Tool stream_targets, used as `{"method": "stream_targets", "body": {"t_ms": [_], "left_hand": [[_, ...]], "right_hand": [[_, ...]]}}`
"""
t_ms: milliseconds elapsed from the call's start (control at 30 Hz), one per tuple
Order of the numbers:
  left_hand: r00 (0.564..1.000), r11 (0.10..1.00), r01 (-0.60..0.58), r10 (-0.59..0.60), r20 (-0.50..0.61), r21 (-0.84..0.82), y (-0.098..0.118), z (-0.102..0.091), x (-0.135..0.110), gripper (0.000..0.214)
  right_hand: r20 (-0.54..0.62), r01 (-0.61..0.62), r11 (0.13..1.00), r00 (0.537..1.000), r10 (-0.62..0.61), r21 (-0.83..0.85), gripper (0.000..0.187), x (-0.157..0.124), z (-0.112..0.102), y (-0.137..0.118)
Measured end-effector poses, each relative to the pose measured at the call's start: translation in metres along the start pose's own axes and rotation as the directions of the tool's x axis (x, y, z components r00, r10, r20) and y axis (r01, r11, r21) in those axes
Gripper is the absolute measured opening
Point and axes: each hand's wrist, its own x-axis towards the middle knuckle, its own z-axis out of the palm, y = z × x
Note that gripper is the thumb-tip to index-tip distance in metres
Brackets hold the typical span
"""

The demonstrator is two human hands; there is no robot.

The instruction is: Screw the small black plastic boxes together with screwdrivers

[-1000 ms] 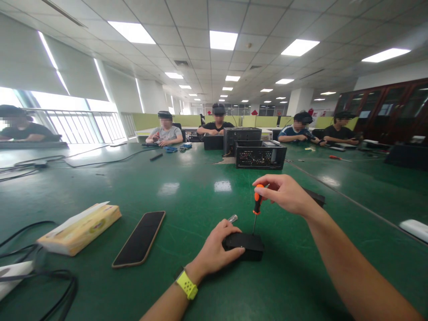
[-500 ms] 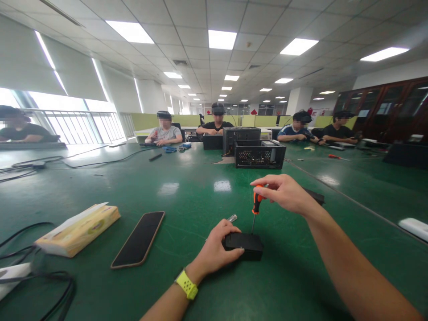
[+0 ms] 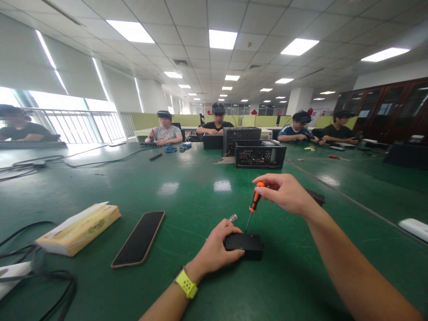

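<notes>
A small black rectangular box lies on the green table, and my left hand is closed around its left end, thumb along the near side. My right hand pinches the top of an orange and black screwdriver by its handle. Its shaft slants down and to the left, with the tip at the box's far edge; whether it sits in a screw I cannot make out. Just behind my left fingers lies a small clear object, partly hidden.
To the left are a phone, a tissue pack and black cables. Black computer cases stand further back. Another dark piece lies behind my right wrist. Several people sit around the table's far side.
The screwdriver has gone from nearly upright to a leftward slant, its tip moving left along the box's far edge. My left hand and the box have hardly moved.
</notes>
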Motion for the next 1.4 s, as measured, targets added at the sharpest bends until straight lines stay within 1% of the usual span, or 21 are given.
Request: {"method": "stream_targets", "body": {"t_ms": [100, 167, 400, 700, 900, 1200, 1400], "left_hand": [[1.0, 1.0, 0.004, -0.004, 0.0, -0.016, -0.0013, 0.0001, -0.0003, 0.034], [1.0, 1.0, 0.003, -0.003, 0.001, -0.022, -0.0025, 0.0002, -0.0005, 0.033], [1.0, 0.999, 0.0, 0.0, 0.004, -0.043, -0.0023, -0.0004, -0.0008, 0.032], [1.0, 0.999, 0.003, -0.002, 0.01, -0.035, -0.0024, 0.0003, 0.0003, 0.031], [1.0, 1.0, 0.016, -0.015, 0.004, -0.026, -0.0019, 0.0003, 0.0003, 0.029], [1.0, 1.0, 0.002, -0.002, -0.005, -0.023, -0.0038, 0.0015, -0.0001, 0.03], [1.0, 0.999, -0.002, 0.002, -0.004, -0.033, -0.0027, 0.0009, -0.0003, 0.03]], "right_hand": [[0.029, 0.001, 0.997, 1.0, -0.003, 0.077, 0.032, -0.0016, 0.0027, -0.0047], [0.058, 0.007, 0.995, 0.998, -0.013, 0.098, 0.03, -0.0024, 0.0051, -0.0076], [0.096, 0.051, 0.997, 0.994, -0.056, 0.056, 0.026, -0.0022, 0.0098, -0.0078], [0.094, 0.075, 0.996, 0.992, -0.079, 0.041, 0.026, -0.0026, 0.0092, -0.0067], [0.084, 0.071, 0.996, 0.994, -0.076, 0.058, 0.026, -0.004, 0.0078, -0.0096], [0.08, 0.071, 0.994, 0.994, -0.078, 0.087, 0.026, -0.004, 0.0086, -0.0107], [0.094, 0.098, 0.994, 0.99, -0.103, 0.058, 0.03, -0.0033, 0.0065, -0.0112]]}}
